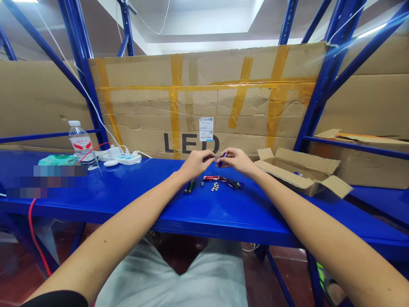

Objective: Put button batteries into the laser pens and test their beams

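Observation:
My right hand [235,160] pinches a small blue-purple tube [223,159] above the blue table. Close beside its left end, the fingertips of my left hand [198,164] are pressed together; whatever they hold is too small to make out. Below the hands lies a slim red tube [211,178] with a dark wrist cord [235,184] at its right end. Several small silver button cells [215,186] are loose in front of it. Dark green-black cylinders [191,186] rest below my left hand, near a tiny metal piece [202,183].
An open cardboard box [306,163] with small blue items stands at the right. On the left are a water bottle [81,143], a green packet [60,160] and a white power strip [128,158] with cables. A large taped carton [143,115] rises behind the table.

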Action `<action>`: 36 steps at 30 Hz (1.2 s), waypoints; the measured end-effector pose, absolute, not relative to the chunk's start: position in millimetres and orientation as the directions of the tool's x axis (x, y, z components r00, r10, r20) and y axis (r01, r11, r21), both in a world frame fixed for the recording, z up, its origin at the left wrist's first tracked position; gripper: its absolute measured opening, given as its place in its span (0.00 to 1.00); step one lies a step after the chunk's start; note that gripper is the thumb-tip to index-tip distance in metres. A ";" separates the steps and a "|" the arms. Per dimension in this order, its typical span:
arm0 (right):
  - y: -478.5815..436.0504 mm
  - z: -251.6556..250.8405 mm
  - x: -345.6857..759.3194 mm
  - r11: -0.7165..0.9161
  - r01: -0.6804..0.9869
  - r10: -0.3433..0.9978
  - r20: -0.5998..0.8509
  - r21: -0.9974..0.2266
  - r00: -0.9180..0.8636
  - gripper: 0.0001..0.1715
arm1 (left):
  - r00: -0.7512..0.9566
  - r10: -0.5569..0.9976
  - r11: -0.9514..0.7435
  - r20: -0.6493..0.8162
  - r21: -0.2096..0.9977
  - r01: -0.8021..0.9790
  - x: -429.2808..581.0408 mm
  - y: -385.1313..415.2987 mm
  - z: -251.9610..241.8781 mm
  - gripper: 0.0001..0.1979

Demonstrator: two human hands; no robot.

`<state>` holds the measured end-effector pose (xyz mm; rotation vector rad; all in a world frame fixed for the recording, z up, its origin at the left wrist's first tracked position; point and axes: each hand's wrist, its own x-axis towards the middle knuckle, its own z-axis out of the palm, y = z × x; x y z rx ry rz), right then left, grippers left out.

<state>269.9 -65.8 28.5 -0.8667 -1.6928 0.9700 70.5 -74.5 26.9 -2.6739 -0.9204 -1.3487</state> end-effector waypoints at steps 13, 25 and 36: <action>-75.8 27.9 260.8 0.557 0.277 0.805 0.428 -0.783 -0.410 0.11 | 0.517 0.219 -0.893 0.827 -0.044 0.448 75.8 -70.8 21.0 0.08; -55.4 26.5 278.5 0.720 0.371 0.693 0.584 -0.586 -0.423 0.09 | 0.765 0.398 -0.826 0.507 -0.165 0.539 68.1 -79.5 23.1 0.09; -56.8 27.1 280.0 0.674 0.501 0.738 0.515 -0.543 -0.436 0.09 | 0.782 0.615 -0.788 0.097 0.067 0.612 76.2 -105.1 34.6 0.11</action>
